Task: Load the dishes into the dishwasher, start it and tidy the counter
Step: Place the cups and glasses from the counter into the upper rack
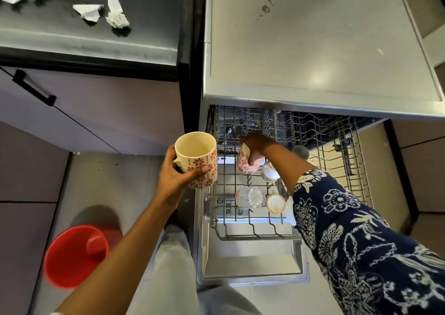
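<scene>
We judge the main risk here to sit with the mug (pixel 248 163) going into the pulled-out dishwasher rack (pixel 351 170): our right hand (pixel 255 146) is lowering it tilted, close to the white patterned cup (pixel 269 172) already racked just beside it, so a careless drop could knock the two together or leave the mug leaning on the tines instead of seated. A clear glass (pixel 250 196) and a small cream-rimmed cup (pixel 276 203) lie further forward in the same rack, and our patterned sleeve (pixel 337 206) passes right over them, so dragging the arm back low could tip them. The second mug (pixel 196 159) hangs out over the floor beyond the rack's left edge; a slip there would send it down near the red bucket (pixel 75 257). Our right hand is curled closed around the mug from above, fingers wrapped onto its wall. Our left hand (pixel 179 175) is closed on the second mug, thumb pressed across its flowered side, mouth up and apparently empty. Crumpled paper scraps (pixel 115 16) wait on the dark tabletop (pixel 149 13) for tidying.
</scene>
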The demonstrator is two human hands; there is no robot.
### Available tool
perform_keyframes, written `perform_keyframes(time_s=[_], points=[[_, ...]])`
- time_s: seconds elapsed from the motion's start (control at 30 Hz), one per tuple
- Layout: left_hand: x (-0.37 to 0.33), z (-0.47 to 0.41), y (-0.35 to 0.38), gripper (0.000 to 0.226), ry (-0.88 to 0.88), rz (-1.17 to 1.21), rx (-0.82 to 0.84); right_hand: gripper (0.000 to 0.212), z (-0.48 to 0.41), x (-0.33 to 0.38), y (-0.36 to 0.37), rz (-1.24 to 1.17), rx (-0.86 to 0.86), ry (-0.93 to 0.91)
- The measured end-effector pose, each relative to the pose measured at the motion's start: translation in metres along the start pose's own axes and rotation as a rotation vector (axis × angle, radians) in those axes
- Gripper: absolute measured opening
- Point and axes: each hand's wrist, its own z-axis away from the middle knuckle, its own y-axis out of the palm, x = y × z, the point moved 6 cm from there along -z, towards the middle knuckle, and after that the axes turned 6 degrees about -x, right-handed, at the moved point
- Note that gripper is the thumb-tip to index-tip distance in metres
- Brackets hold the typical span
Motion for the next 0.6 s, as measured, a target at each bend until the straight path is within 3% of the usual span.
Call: perform_keyframes(time_s=[0.33,0.47,0.6], points=[[0.003,-0.003,0.004,0.103,-0.01,-0.021,0.004,0.093,0.008,0.001,-0.007,0.087,-0.052,-0.051],[0.004,-0.005,0.003,0.102,-0.014,-0.03,0.007,0.088,0.009,-0.003,-0.013,0.017,-0.063,-0.024],[0.004,-0.008,0.001,0.103,-0.013,-0.026,-0.003,0.095,0.01,-0.003,-0.016,0.033,-0.095,0.006]])
